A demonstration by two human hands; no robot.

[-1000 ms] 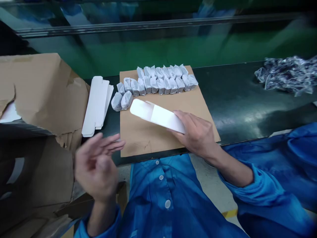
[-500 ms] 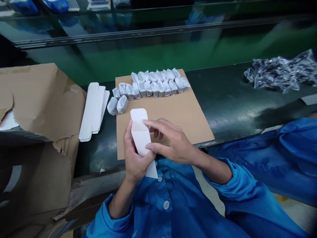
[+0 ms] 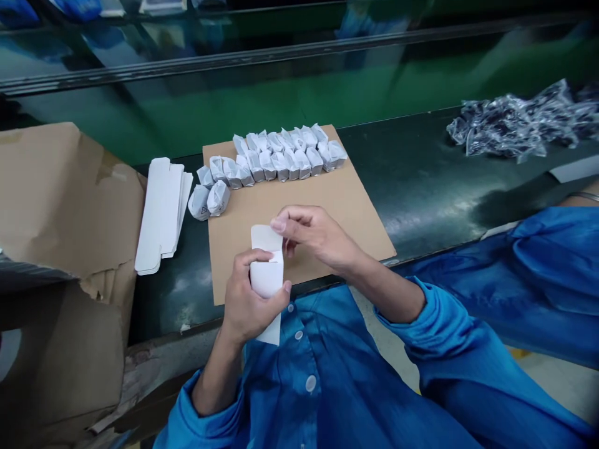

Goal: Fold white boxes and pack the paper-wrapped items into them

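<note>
Head view: a white carton [image 3: 266,279] is held at the near edge of the table [image 3: 407,187]. Its body is clasped by the fingers of the left hand [image 3: 246,305], apparently for steadiness; its raised flap [image 3: 264,238] is pinched by the right hand [image 3: 321,240]. Wrapped pieces [image 3: 281,166] are ranked nearer the far edge, presumably for working room.

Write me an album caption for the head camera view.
Left hand holding a white box, right hand at its raised flap, wrapped packets lined up on cardboard beyond.
</note>
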